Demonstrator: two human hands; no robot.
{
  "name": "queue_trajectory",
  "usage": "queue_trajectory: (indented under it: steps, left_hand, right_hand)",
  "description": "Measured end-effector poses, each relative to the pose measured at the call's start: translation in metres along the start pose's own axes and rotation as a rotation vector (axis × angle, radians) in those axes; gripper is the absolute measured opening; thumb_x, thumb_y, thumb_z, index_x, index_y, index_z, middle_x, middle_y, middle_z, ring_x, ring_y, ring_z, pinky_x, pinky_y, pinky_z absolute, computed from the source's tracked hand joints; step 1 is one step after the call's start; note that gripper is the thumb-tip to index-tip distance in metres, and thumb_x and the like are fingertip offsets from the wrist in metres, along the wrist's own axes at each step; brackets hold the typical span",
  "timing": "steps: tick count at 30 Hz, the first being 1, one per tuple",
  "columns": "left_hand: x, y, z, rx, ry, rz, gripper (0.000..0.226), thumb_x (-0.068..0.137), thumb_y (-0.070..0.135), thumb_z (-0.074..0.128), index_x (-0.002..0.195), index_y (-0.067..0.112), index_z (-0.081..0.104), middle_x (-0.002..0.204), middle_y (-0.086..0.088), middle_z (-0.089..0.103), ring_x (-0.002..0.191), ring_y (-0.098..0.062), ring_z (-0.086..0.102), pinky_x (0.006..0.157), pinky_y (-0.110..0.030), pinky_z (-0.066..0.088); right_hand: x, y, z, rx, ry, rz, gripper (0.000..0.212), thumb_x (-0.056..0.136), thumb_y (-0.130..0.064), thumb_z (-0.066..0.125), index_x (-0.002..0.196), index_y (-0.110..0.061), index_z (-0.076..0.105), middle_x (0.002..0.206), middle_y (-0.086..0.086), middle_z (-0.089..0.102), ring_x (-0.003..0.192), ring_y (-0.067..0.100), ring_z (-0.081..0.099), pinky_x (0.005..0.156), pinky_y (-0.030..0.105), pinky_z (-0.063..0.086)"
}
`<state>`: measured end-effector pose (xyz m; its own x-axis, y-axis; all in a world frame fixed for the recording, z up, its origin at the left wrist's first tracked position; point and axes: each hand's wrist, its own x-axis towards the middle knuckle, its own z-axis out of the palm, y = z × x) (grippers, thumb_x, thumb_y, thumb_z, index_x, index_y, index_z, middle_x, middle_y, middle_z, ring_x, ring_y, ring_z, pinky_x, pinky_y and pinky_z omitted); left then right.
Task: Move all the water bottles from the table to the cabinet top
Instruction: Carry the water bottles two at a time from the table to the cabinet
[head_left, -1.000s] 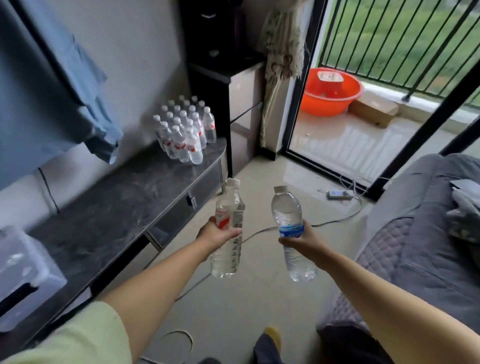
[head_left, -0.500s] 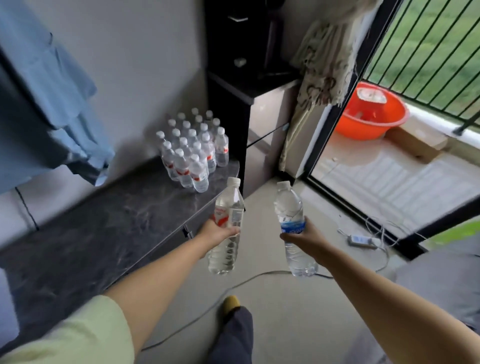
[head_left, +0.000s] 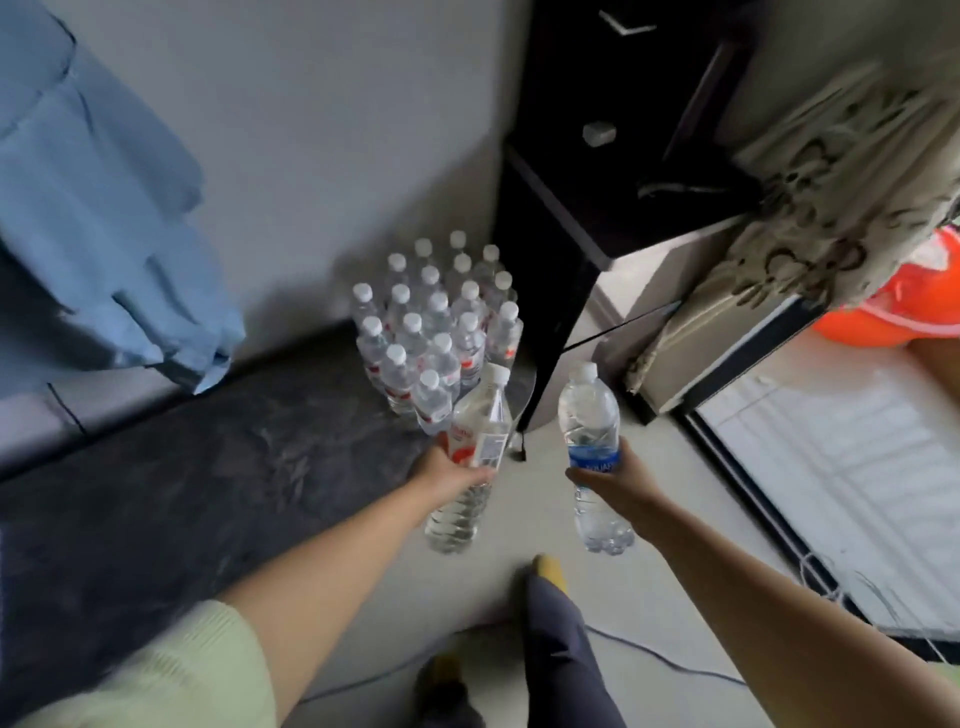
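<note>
Left hand grips red-label bottle, upright, just short of bottle cluster on cabinet top. Right hand grips blue-label bottle, farther from cluster, over floor.

Bottle cluster on cabinet top, far end

Red-labelled bottle and blue-labelled bottle held upright near clustered bottles on cabinet top.

Daylight enters from the glass door at right, washing the balcony floor nearly white; the wall corner behind the cluster of bottles lies in soft shadow. Motion blur softens everything; wide-angle bending curves the tall black cabinet near the edges.
</note>
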<state>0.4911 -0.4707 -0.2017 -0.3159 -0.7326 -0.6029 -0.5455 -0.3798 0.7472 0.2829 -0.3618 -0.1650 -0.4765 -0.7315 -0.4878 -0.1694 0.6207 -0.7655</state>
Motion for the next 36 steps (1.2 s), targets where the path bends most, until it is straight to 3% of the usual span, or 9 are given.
queue_trajectory:
  steps: [9,12,14,18,22,25,29,33,36]
  left_hand:
    - [0.106,0.020,0.035,-0.182,0.250,-0.089,0.057,0.064,0.014,0.087,0.107,0.024,0.051,0.109,-0.003,0.068,0.098,-0.021,0.064,0.086,-0.030,0.050]
    - [0.141,0.024,0.055,-0.281,0.335,-0.113,0.058,0.065,0.008,0.086,0.110,0.017,0.052,0.112,-0.008,0.068,0.104,-0.027,0.064,0.093,-0.037,0.050]
    - [0.159,0.023,0.070,-0.326,0.442,-0.124,0.056,0.065,0.006,0.085,0.111,0.016,0.053,0.109,-0.007,0.067,0.104,-0.026,0.063,0.090,-0.032,0.049]
    - [0.187,0.014,0.089,-0.418,0.593,-0.049,0.055,0.069,0.002,0.081,0.115,0.015,0.055,0.108,0.001,0.064,0.102,-0.018,0.061,0.078,-0.013,0.041]
    - [0.213,0.001,0.103,-0.514,0.721,0.033,0.058,0.070,-0.004,0.079,0.121,0.007,0.052,0.119,-0.004,0.063,0.109,-0.016,0.060,0.096,-0.027,0.046]
    - [0.227,-0.002,0.116,-0.503,0.944,0.096,0.058,0.070,-0.002,0.080,0.118,0.012,0.052,0.120,-0.002,0.059,0.112,-0.016,0.058,0.097,-0.020,0.044]
    - [0.247,0.000,0.128,-0.571,1.091,0.140,0.078,0.071,-0.006,0.077,0.121,0.035,0.034,0.122,0.003,0.048,0.117,-0.011,0.051,0.099,-0.008,0.036]
    - [0.267,-0.008,0.139,-0.611,1.163,0.074,0.071,0.075,-0.013,0.072,0.134,-0.001,0.036,0.124,-0.001,0.044,0.117,-0.011,0.046,0.094,0.002,0.032]
    - [0.273,-0.015,0.143,-0.626,1.147,0.040,0.074,0.077,-0.010,0.070,0.139,-0.005,0.029,0.134,-0.011,0.042,0.126,-0.018,0.043,0.107,-0.017,0.035]
  right_hand:
    - [0.158,-0.031,0.008,-0.168,-0.222,-0.101,0.050,0.073,-0.002,0.076,0.114,-0.018,0.052,0.094,-0.002,0.063,0.084,0.013,0.059,0.061,0.010,0.040]
    - [0.201,-0.026,0.017,-0.194,-0.269,-0.106,0.051,0.074,-0.004,0.075,0.118,-0.016,0.051,0.101,0.003,0.064,0.091,0.018,0.060,0.071,0.023,0.047]
    - [0.222,-0.018,0.028,-0.221,-0.286,-0.077,0.053,0.075,-0.011,0.076,0.121,-0.018,0.051,0.104,0.005,0.066,0.090,0.020,0.064,0.074,0.031,0.054]
    - [0.253,-0.001,0.061,-0.183,-0.274,-0.100,0.056,0.073,-0.018,0.080,0.122,-0.021,0.053,0.103,-0.002,0.064,0.087,0.011,0.061,0.055,0.005,0.042]
    - [0.280,0.016,0.092,-0.093,-0.251,-0.161,0.068,0.073,-0.011,0.081,0.133,-0.013,0.048,0.122,0.003,0.062,0.111,0.016,0.058,0.089,0.027,0.048]
    - [0.298,0.027,0.110,-0.080,-0.253,-0.163,0.066,0.073,-0.012,0.081,0.131,-0.010,0.050,0.122,0.010,0.064,0.112,0.027,0.061,0.093,0.047,0.052]
    - [0.314,0.036,0.124,-0.155,-0.187,-0.201,0.065,0.071,-0.028,0.082,0.128,-0.018,0.053,0.120,0.001,0.066,0.111,0.018,0.061,0.095,0.034,0.050]
    - [0.326,0.048,0.128,-0.147,-0.216,-0.226,0.068,0.073,-0.028,0.081,0.131,-0.016,0.049,0.126,0.002,0.062,0.117,0.020,0.059,0.100,0.042,0.048]
    - [0.331,0.053,0.130,-0.174,-0.248,-0.279,0.069,0.078,-0.024,0.078,0.136,-0.011,0.044,0.133,0.005,0.057,0.124,0.023,0.053,0.104,0.045,0.045]
